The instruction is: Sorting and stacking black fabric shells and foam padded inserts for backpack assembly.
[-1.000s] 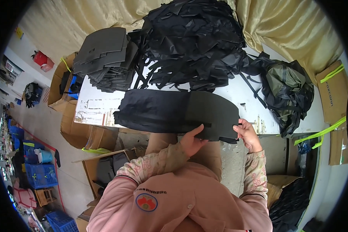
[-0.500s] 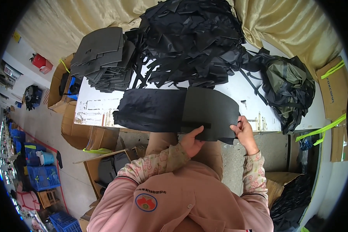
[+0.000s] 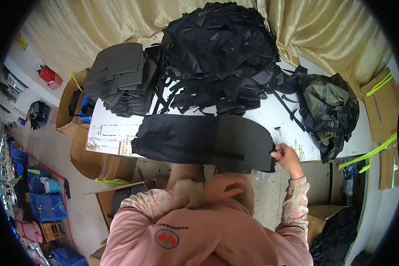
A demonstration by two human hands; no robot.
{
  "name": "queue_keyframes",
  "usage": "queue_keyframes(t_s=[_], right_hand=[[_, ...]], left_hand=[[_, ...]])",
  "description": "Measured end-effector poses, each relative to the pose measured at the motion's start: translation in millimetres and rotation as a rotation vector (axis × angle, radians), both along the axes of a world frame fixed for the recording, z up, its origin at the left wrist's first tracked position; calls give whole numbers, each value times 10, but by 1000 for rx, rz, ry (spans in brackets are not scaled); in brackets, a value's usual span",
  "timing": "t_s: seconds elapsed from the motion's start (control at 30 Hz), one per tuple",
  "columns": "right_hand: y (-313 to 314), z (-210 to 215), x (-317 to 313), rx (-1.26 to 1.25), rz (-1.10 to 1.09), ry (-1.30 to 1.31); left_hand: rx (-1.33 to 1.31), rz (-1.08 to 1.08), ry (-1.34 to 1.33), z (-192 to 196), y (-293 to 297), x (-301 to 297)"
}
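A long black fabric piece (image 3: 177, 137) lies across the front edge of the white table, its left end wrinkled. Its right part is a dark grey foam sheet (image 3: 252, 137) with a rounded far corner. How far fabric and foam overlap is hard to tell. At the right end, my right hand (image 3: 289, 160) pinches the edge of the piece between thumb and fingers. My left hand (image 3: 221, 188), slightly blurred, hovers off the piece in front of my body. Its thumb and fingers are apart, and nothing shows in it.
Grey foam sheets (image 3: 117, 66) are stacked at the far left of the table (image 3: 106, 128). Behind lies a big heap of black fabric pieces (image 3: 221, 48). A black and olive bundle (image 3: 328, 102) sits at the right. Cardboard boxes (image 3: 99, 153) stand below the table.
My left hand has let go of the near edge and drawn back toward my body. The foam's boundary with the fabric is less distinct. My right hand stays at the right end.
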State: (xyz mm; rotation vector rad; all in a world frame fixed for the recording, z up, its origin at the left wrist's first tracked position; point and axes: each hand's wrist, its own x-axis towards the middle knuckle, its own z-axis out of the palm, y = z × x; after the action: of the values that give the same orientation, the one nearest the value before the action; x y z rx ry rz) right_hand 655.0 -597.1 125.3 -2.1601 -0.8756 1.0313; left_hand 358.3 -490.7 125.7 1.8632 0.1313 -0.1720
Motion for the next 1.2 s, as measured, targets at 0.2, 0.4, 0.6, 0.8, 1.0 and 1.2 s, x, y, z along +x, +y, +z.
queue_keyframes(t_s=[0.2, 0.4, 0.6, 0.8, 1.0, 1.2], right_hand=[[1076, 60, 3, 407, 151, -543], [2001, -106, -294, 749, 513, -958], [2515, -266, -22, 370, 604, -1240], [2465, 1049, -214, 976, 394, -455], [2080, 2383, -581, 985, 417, -5], [1879, 2747, -738, 1085, 532, -5]], left_hand=[[848, 100, -72, -403, 237, 204], [896, 118, -124, -501, 204, 218], [814, 97, -109, -435, 240, 241], [286, 509, -359, -241, 674, 191], [-514, 872, -623, 517, 1455, 469], [-691, 562, -621, 997, 1802, 351]])
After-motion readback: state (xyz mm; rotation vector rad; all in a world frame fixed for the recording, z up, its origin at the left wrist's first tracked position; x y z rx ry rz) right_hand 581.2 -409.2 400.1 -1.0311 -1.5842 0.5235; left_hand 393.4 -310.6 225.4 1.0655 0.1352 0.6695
